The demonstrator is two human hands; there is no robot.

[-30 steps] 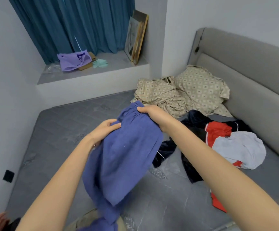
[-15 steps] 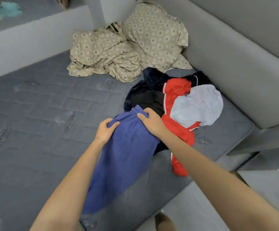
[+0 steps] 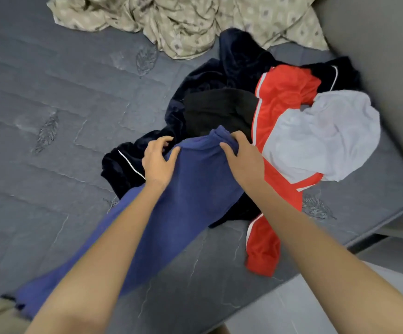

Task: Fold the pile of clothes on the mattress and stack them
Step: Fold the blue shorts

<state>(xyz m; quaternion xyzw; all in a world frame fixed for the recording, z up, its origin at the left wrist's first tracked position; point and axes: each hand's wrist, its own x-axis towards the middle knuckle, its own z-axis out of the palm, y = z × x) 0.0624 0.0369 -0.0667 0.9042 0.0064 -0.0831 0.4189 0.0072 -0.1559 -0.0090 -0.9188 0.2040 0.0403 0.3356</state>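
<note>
A blue garment (image 3: 171,208) stretches from the pile toward the mattress's near edge. My left hand (image 3: 158,161) grips its top left side, and my right hand (image 3: 242,156) grips the top right corner. Behind the hands lies the pile: a dark navy piece with white piping (image 3: 239,59), a black garment (image 3: 217,109), a red garment with white stripes (image 3: 282,90) and a pale lilac garment (image 3: 320,136). All of it lies on the grey quilted mattress (image 3: 51,97).
A crumpled beige patterned sheet (image 3: 183,22) lies at the far side of the mattress. A grey padded headboard (image 3: 388,56) runs along the right. The pale floor (image 3: 279,307) shows past the mattress's near right edge.
The view has tilted down and closer to the pile. Both hands have lowered the blue garment from the air to the mattress, its top end beside the pile.
</note>
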